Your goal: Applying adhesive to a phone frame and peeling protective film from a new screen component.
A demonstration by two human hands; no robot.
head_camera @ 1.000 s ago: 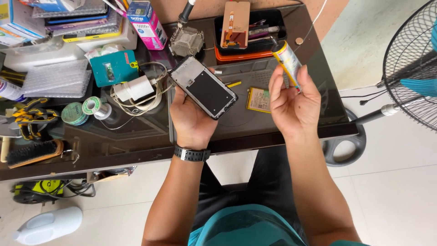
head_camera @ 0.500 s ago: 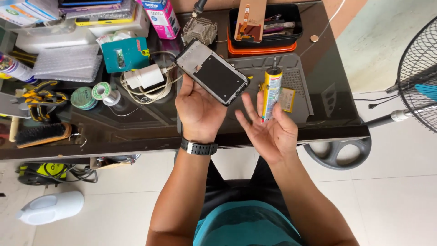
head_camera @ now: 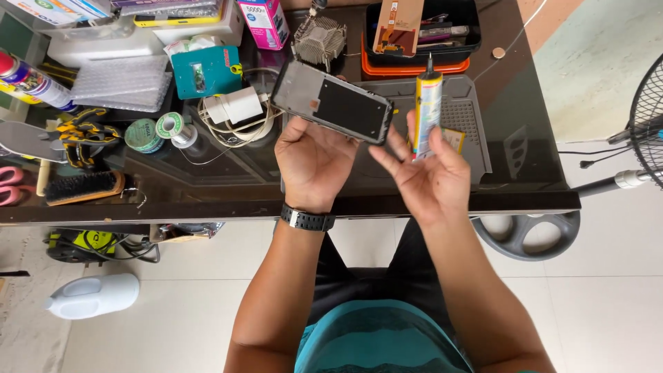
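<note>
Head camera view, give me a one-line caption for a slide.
Left hand holds a phone frame above a cluttered desk; right hand holds an upright glue tube.

Phone frame (head_camera: 331, 102), centre of the frame: black inside, silver-grey rim. Glue tube (head_camera: 428, 103) right of it: yellow body, black nozzle, red band near the top. Wristwatch (head_camera: 307, 219): black strap, silver buckle. Table (head_camera: 525, 159): glossy dark brown, near black. Work mat (head_camera: 469, 117) under the tube: grey, with a gridded patch. Tray (head_camera: 414, 63) at upper centre: black over orange. Small box (head_camera: 206, 72), upper left: teal. Carton (head_camera: 264, 22) at top: pink and white. Brush (head_camera: 84, 188), left edge: black bristles, tan wooden back. Shirt (head_camera: 380, 345) at bottom: teal. Floor (head_camera: 608, 290): pale cream tiles.
</note>
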